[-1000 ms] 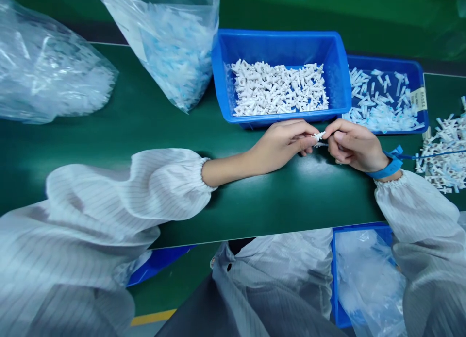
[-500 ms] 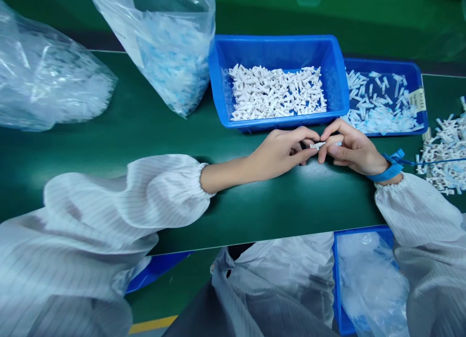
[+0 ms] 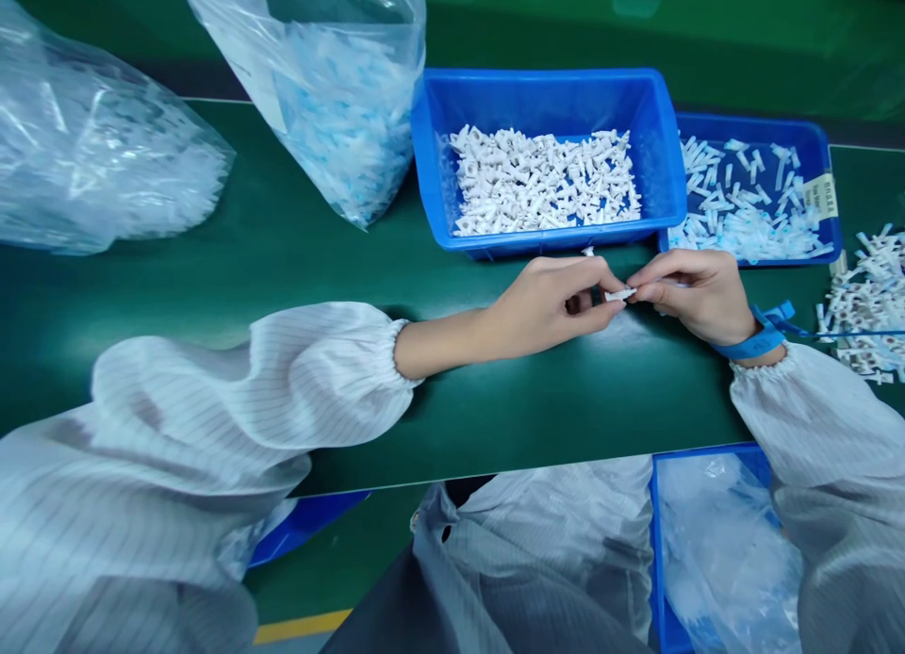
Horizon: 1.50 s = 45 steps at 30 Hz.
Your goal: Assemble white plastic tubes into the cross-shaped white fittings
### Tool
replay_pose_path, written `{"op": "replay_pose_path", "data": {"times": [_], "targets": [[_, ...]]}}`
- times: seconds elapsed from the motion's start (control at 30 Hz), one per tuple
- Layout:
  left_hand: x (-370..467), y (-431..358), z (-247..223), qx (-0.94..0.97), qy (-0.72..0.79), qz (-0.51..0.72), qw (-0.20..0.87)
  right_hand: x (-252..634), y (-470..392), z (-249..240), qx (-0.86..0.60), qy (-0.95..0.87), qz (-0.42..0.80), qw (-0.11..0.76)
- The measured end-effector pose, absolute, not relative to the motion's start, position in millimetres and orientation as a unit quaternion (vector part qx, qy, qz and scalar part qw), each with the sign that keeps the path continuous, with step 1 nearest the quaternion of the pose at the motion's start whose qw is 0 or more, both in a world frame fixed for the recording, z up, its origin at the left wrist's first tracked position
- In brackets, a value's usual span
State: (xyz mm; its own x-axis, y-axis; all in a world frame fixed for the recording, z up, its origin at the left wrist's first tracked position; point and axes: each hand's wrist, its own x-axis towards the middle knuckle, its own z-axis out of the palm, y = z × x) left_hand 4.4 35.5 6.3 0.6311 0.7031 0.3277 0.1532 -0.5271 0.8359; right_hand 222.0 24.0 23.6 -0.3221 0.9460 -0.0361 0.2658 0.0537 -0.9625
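Note:
My left hand (image 3: 551, 305) is closed, with thumb and index finger pinching a small white plastic fitting (image 3: 619, 296). From the other side my right hand (image 3: 697, 294), wearing a blue wrist strap (image 3: 760, 338), has its thumb and fingertips pressed together at the fitting's right end. A bit of pale blue shows under the right fingers, mostly hidden. Just behind the hands stands a deep blue bin (image 3: 548, 239) holding many white fittings (image 3: 544, 183). A shallower blue tray (image 3: 834, 202) to its right contains translucent pale-blue tubular pieces (image 3: 760, 225).
Clear plastic bags of small parts, one pale blue (image 3: 346, 117) and one whitish (image 3: 120, 164), occupy the back left. A pile of white and bluish pieces (image 3: 873, 305) lies at the right on the green table (image 3: 495, 409). Below the edge, a blue crate (image 3: 661, 579) holds a clear bag.
My right fingertips have closed in on the white fitting's right end; before, those fingers were more spread, with a pale-blue piece showing among them. The view has shifted slightly.

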Motion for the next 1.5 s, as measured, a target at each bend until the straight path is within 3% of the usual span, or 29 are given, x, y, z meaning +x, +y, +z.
{"op": "replay_pose_path", "data": {"times": [0.37, 0.57, 0.87, 1.5], "targets": [[5.2, 32.0, 8.3, 0.762, 0.257, 0.325, 0.497, 224.5, 20.2, 22.3, -0.473, -0.681, 0.462, 0.315], [6.1, 31.4, 9.7, 0.750, 0.264, 0.325, 0.512, 223.5, 20.2, 18.6, -0.423, -0.738, 0.367, 0.377], [7.4, 33.5, 6.5, 0.745, 0.265, 0.349, 0.503, 217.3, 13.3, 20.2, -0.400, -0.774, 0.290, 0.396], [7.4, 38.0, 5.8, 0.729, 0.232, 0.349, 0.541, 223.7, 18.5, 9.5, -0.431, -0.691, 0.403, 0.417]]}}
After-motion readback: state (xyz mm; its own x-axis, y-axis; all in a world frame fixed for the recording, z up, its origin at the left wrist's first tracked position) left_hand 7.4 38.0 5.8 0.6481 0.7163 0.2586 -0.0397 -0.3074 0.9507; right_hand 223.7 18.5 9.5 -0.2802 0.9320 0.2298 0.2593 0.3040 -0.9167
